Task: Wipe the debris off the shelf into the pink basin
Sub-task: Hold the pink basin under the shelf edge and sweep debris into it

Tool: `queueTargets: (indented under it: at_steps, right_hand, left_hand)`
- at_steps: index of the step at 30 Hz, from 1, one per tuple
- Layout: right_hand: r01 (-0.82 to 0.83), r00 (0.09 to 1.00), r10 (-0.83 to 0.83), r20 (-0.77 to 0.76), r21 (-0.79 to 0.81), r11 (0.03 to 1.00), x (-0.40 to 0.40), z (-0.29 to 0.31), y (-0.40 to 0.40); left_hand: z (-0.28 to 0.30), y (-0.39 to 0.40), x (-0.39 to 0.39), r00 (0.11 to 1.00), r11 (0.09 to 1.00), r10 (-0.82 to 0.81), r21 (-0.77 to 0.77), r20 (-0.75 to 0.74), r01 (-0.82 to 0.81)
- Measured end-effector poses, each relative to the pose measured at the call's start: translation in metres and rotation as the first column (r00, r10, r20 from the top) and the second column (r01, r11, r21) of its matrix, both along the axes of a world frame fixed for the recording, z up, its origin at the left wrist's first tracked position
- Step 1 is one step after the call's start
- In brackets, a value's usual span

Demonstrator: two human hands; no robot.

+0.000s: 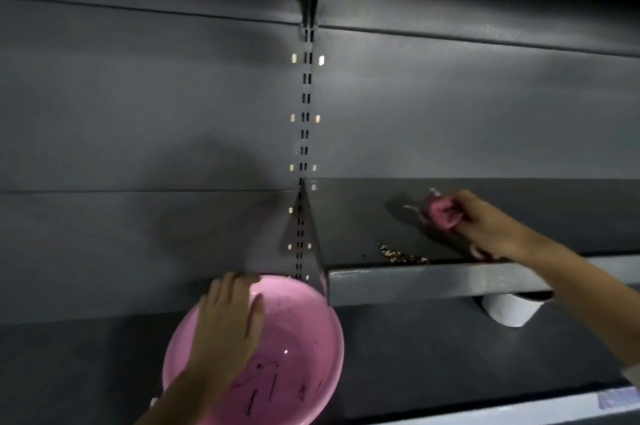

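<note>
Grey shelf [433, 277] w/ debris [401, 255]: right hand [485, 220] grips pink cloth [441, 212], left hand [230, 317] holds pink basin [301, 348].

I see a big dark grey metal back wall [138, 106]. A slotted grey metal post [304, 119] runs up its middle. A round white container [510, 310] sits under the ledge. A pale strip [519, 412] crosses the bottom right corner.

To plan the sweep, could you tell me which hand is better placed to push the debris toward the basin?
Right. The right hand already holds the pink cloth on the shelf behind the debris; the left hand holds the pink basin.
</note>
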State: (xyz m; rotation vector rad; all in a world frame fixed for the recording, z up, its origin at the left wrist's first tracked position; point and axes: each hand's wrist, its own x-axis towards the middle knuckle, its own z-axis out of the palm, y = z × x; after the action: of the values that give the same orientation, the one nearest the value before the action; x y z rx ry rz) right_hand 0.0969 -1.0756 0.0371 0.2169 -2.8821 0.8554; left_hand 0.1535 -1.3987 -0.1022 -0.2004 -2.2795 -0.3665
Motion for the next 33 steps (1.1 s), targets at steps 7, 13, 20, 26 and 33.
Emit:
queueTargets:
  at_steps: [7, 13, 20, 26, 33]
  right_hand:
    - [0.08, 0.992, -0.092, 0.089, 0.135, 0.988, -0.01, -0.018, 0.012]
    - [0.107, 0.989, -0.123, 0.085, 0.174, 0.979, -0.012, -0.019, 0.009]
    - [0.118, 0.986, -0.136, 0.092, 0.181, 0.976, -0.013, -0.02, 0.007]
    - [0.106, 0.986, -0.128, 0.106, 0.19, 0.976, -0.01, -0.018, 0.005]
    - [0.07, 0.987, -0.099, 0.128, 0.216, 0.974, -0.002, -0.014, 0.002]
  left_hand:
    - [-0.102, -0.089, 0.006, 0.58, 0.894, 0.25, 0.046, 0.775, -0.446]
    - [-0.114, -0.085, -0.006, 0.487, 0.605, 0.033, 0.37, 0.873, -0.705]
    - [-0.114, -0.081, -0.001, 0.535, 0.304, -0.156, 0.556, 0.83, -0.773]
    - [-0.082, -0.063, -0.01, 0.65, 0.179, -0.181, 0.674, 0.738, -0.716]
    - [-0.03, -0.061, -0.017, 0.732, 0.157, -0.273, 0.779, 0.624, -0.607]
